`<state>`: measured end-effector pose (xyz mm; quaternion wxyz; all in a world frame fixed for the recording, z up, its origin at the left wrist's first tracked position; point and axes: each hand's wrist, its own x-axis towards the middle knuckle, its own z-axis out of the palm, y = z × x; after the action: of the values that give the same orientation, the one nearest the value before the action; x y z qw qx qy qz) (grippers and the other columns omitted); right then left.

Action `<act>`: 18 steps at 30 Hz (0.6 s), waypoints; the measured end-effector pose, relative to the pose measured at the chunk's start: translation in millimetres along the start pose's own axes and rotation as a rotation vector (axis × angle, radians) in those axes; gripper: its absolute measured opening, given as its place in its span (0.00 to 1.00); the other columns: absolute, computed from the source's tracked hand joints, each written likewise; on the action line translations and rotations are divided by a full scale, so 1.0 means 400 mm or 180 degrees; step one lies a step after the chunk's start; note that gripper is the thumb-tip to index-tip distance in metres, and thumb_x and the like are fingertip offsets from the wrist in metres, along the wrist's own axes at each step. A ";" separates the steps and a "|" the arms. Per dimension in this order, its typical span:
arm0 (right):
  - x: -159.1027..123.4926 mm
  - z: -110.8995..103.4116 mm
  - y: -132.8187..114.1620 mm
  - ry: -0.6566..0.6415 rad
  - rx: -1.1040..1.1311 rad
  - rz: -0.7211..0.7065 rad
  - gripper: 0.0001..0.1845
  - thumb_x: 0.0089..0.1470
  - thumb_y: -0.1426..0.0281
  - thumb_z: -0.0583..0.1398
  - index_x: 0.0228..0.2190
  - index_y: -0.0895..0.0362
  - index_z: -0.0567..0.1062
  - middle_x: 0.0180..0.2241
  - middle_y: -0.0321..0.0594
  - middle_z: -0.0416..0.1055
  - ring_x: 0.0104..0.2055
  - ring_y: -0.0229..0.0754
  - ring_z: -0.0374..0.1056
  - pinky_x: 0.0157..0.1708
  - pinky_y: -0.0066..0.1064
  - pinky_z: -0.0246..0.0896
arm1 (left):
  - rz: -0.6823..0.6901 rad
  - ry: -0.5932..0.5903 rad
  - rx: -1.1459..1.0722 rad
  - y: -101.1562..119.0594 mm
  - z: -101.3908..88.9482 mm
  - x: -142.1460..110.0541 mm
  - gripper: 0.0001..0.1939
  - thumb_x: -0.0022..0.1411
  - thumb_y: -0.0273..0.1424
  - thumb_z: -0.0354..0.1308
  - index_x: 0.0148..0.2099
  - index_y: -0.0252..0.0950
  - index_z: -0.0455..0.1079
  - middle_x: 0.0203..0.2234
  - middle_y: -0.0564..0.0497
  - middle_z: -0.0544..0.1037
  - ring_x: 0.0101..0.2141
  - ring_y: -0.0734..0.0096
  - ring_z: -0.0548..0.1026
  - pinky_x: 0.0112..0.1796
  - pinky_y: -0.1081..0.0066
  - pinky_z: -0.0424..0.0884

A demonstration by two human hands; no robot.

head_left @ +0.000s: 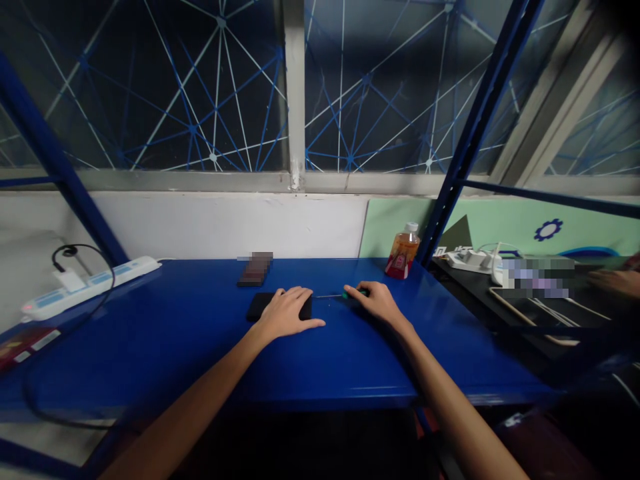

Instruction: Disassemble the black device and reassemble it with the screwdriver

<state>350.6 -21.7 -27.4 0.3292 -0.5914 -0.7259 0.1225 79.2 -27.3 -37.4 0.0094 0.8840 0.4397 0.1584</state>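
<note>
My left hand (287, 311) lies with its fingers stretched out over a flat black rectangular object (259, 307) on the blue table, its thumb pointing right. The kind of object cannot be made out, and the hand covers much of it. To the right, my right hand (379, 303) is closed around the green and black handle of a screwdriver (327, 296). Its thin metal shaft points left, low over the table, and its tip reaches the black object's right edge near my left fingertips. Whether the tip touches is too small to tell.
Behind sits a dark, partly blurred slab (255, 270). A drink bottle (403, 251) stands at the back right by a blue post. A white power strip (95, 287) with a black cable lies left, near a red packet (30, 347). Another person's hand (617, 283) shows far right.
</note>
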 end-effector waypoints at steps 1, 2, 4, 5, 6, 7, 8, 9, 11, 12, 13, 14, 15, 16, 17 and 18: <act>0.000 -0.001 0.003 0.0158 -0.0089 0.0110 0.33 0.53 0.42 0.52 0.20 0.56 0.77 0.19 0.41 0.72 0.24 0.41 0.65 0.24 0.29 0.50 | -0.0002 -0.0002 -0.0014 -0.001 0.001 0.000 0.44 0.56 0.64 0.46 0.63 0.38 0.60 0.59 0.39 0.66 0.59 0.44 0.63 0.56 0.47 0.56; 0.001 -0.005 0.006 0.0334 -0.0204 0.0243 0.34 0.53 0.42 0.51 0.19 0.57 0.77 0.18 0.42 0.71 0.24 0.42 0.65 0.23 0.30 0.49 | -0.0006 -0.0006 -0.0027 -0.002 0.002 0.000 0.44 0.56 0.64 0.46 0.63 0.38 0.60 0.59 0.40 0.66 0.59 0.44 0.63 0.56 0.46 0.55; 0.002 -0.015 0.014 0.0662 -0.0469 0.0546 0.35 0.53 0.41 0.51 0.18 0.56 0.77 0.18 0.45 0.72 0.24 0.43 0.65 0.23 0.30 0.48 | -0.0013 -0.0023 -0.0052 -0.003 0.003 0.000 0.44 0.56 0.64 0.46 0.64 0.38 0.59 0.59 0.40 0.66 0.59 0.44 0.62 0.56 0.46 0.55; 0.002 -0.020 0.017 0.0770 -0.0593 0.0688 0.34 0.53 0.42 0.51 0.19 0.56 0.78 0.19 0.47 0.73 0.24 0.44 0.66 0.23 0.31 0.48 | -0.0014 -0.0030 -0.0061 -0.004 0.002 0.000 0.44 0.56 0.64 0.46 0.64 0.38 0.59 0.60 0.40 0.66 0.59 0.44 0.62 0.56 0.46 0.55; 0.002 -0.025 0.020 0.0824 -0.0705 0.0808 0.33 0.54 0.43 0.51 0.20 0.56 0.79 0.20 0.48 0.74 0.25 0.45 0.67 0.23 0.31 0.49 | -0.0011 -0.0039 -0.0066 -0.004 0.002 -0.001 0.44 0.56 0.64 0.46 0.64 0.38 0.59 0.60 0.40 0.65 0.59 0.44 0.62 0.56 0.46 0.55; 0.002 -0.029 0.022 0.0835 -0.0794 0.0895 0.31 0.54 0.44 0.52 0.22 0.56 0.80 0.22 0.49 0.75 0.27 0.47 0.69 0.23 0.31 0.49 | -0.0010 -0.0046 -0.0066 -0.004 0.001 -0.001 0.45 0.56 0.64 0.46 0.64 0.38 0.59 0.60 0.40 0.65 0.59 0.44 0.62 0.56 0.46 0.55; 0.002 -0.032 0.023 0.0816 -0.0864 0.0957 0.30 0.54 0.46 0.52 0.24 0.56 0.81 0.23 0.50 0.75 0.28 0.48 0.70 0.23 0.32 0.49 | -0.0015 -0.0051 -0.0063 -0.004 0.000 -0.001 0.45 0.57 0.64 0.46 0.64 0.38 0.59 0.60 0.39 0.65 0.59 0.44 0.62 0.56 0.46 0.55; 0.002 -0.033 0.023 0.0783 -0.0915 0.0998 0.29 0.54 0.47 0.53 0.25 0.55 0.81 0.24 0.51 0.76 0.29 0.49 0.71 0.23 0.32 0.49 | -0.0020 -0.0055 -0.0058 -0.004 -0.001 -0.002 0.45 0.57 0.64 0.45 0.64 0.37 0.59 0.60 0.39 0.65 0.59 0.44 0.62 0.56 0.46 0.55; 0.001 -0.032 0.024 0.0729 -0.0972 0.1009 0.28 0.55 0.47 0.53 0.26 0.55 0.82 0.25 0.52 0.76 0.30 0.51 0.72 0.23 0.32 0.49 | -0.0024 -0.0050 -0.0056 -0.003 -0.003 -0.002 0.45 0.57 0.64 0.45 0.64 0.37 0.59 0.60 0.39 0.65 0.59 0.44 0.62 0.56 0.46 0.55; 0.002 -0.029 0.024 0.0714 -0.0989 0.1000 0.28 0.55 0.47 0.53 0.27 0.55 0.82 0.25 0.52 0.76 0.31 0.51 0.72 0.23 0.32 0.50 | -0.0018 -0.0041 -0.0059 -0.003 -0.003 -0.003 0.45 0.57 0.64 0.45 0.64 0.37 0.59 0.60 0.39 0.65 0.59 0.44 0.62 0.56 0.46 0.55; 0.002 -0.026 0.024 0.0705 -0.1008 0.0989 0.29 0.55 0.47 0.53 0.27 0.55 0.82 0.25 0.52 0.76 0.31 0.51 0.72 0.23 0.32 0.50 | -0.0006 -0.0033 -0.0063 -0.003 -0.003 -0.003 0.45 0.57 0.64 0.45 0.64 0.37 0.59 0.60 0.39 0.65 0.59 0.45 0.62 0.56 0.46 0.55; 0.002 -0.024 0.025 0.0699 -0.1032 0.0981 0.29 0.55 0.47 0.53 0.27 0.55 0.82 0.25 0.52 0.76 0.31 0.51 0.73 0.23 0.32 0.51 | 0.0004 -0.0026 -0.0065 -0.003 -0.002 -0.003 0.45 0.57 0.64 0.45 0.64 0.37 0.59 0.60 0.39 0.66 0.59 0.45 0.62 0.56 0.46 0.55; 0.002 -0.021 0.025 0.0696 -0.1055 0.0975 0.29 0.55 0.47 0.52 0.27 0.55 0.82 0.26 0.52 0.76 0.31 0.51 0.73 0.23 0.32 0.51 | 0.0009 -0.0021 -0.0062 -0.004 -0.002 -0.003 0.44 0.57 0.64 0.46 0.64 0.38 0.59 0.60 0.40 0.66 0.59 0.45 0.62 0.57 0.46 0.53; 0.003 -0.020 0.026 0.0693 -0.1068 0.0967 0.29 0.54 0.47 0.52 0.27 0.55 0.82 0.26 0.52 0.76 0.31 0.51 0.72 0.23 0.32 0.51 | 0.0010 -0.0020 -0.0053 -0.004 -0.002 -0.003 0.44 0.57 0.64 0.46 0.64 0.38 0.59 0.60 0.40 0.66 0.59 0.46 0.62 0.58 0.45 0.52; 0.003 -0.019 0.026 0.0694 -0.1060 0.0956 0.29 0.54 0.46 0.52 0.26 0.55 0.81 0.25 0.52 0.76 0.30 0.50 0.72 0.23 0.32 0.51 | 0.0007 -0.0014 -0.0040 -0.005 -0.002 -0.003 0.44 0.57 0.64 0.46 0.64 0.38 0.59 0.59 0.40 0.66 0.59 0.46 0.62 0.58 0.45 0.50; 0.003 -0.019 0.026 0.0698 -0.1026 0.0937 0.29 0.54 0.47 0.53 0.25 0.55 0.81 0.25 0.52 0.76 0.30 0.50 0.72 0.23 0.31 0.51 | 0.0001 0.0004 -0.0028 -0.004 -0.004 -0.003 0.44 0.57 0.64 0.46 0.64 0.38 0.59 0.59 0.39 0.66 0.59 0.46 0.62 0.59 0.44 0.47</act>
<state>363.5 -19.2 -27.1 0.2860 -0.7454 -0.6020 -0.0132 76.7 -27.3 -36.6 0.0130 0.8840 0.4388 0.1608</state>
